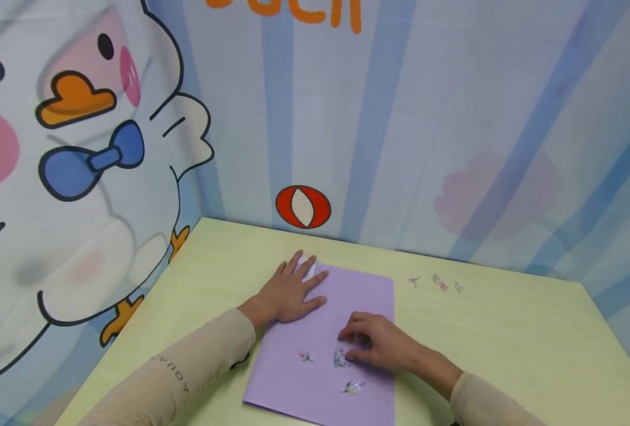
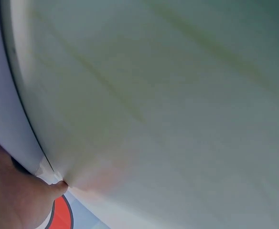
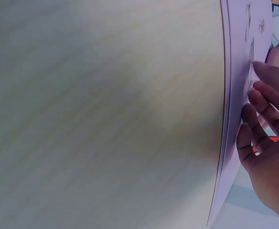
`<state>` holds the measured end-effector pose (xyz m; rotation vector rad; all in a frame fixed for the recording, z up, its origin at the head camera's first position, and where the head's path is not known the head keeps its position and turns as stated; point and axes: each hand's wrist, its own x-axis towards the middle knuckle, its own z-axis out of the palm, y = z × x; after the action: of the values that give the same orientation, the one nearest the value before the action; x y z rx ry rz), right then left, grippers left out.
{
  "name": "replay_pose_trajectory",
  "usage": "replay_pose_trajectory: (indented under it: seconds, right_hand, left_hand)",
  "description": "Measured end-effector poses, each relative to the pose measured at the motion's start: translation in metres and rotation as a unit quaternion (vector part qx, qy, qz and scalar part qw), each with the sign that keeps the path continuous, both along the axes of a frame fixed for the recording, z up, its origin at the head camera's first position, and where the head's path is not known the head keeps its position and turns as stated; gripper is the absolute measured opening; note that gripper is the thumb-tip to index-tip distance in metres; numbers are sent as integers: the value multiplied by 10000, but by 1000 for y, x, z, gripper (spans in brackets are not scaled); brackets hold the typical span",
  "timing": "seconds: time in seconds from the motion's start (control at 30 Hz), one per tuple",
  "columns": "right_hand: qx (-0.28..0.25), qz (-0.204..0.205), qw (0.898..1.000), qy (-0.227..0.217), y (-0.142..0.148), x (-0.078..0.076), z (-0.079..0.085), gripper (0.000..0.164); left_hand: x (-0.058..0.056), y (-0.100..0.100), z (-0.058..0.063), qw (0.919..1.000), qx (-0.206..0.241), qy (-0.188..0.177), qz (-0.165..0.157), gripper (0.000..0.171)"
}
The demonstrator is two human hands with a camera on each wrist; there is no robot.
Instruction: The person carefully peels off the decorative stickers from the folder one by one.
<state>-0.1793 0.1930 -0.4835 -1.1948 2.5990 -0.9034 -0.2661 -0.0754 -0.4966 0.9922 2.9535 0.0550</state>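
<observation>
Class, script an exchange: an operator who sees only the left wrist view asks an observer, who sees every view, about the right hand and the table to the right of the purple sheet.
Operator: Where is the right hand?
Observer: Over the purple sheet, its thumb tip at a green floral piece.
Operator: Anything on the table to the sheet's right?
Observer: Yes, three small coloured pieces, beside the sheet's far end.

One purple folder (image 1: 357,290), perhaps six floral stickers (image 1: 354,387) (image 1: 306,357) (image 1: 340,358) (image 1: 413,281) (image 1: 440,283) (image 1: 458,287), two grips (image 1: 295,294) (image 1: 378,342)
</observation>
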Motion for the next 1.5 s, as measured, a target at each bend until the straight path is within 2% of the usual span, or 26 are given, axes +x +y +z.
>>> replay_pose_trajectory:
  seconds: [0.43,1.13,1.37,1.5]
  right_hand:
    - [-190,252,9995,87,-4,3,-2,17]
    - [-238,-11,9995,-200,-10,7,-2,15]
    - [-642,-104,9942,-858,-9,7,0,13]
    - [-655,-163,9936,-904,-9,6,1,13]
  left_hand:
    - [-1,0,-1,9999,51,88,-21,72]
    - [2,0,1,9999,21,89,-62,72]
    - [2,0,1,10000,47,49,-23,72]
    - [1,-1,0,10000,33,60,-25,72]
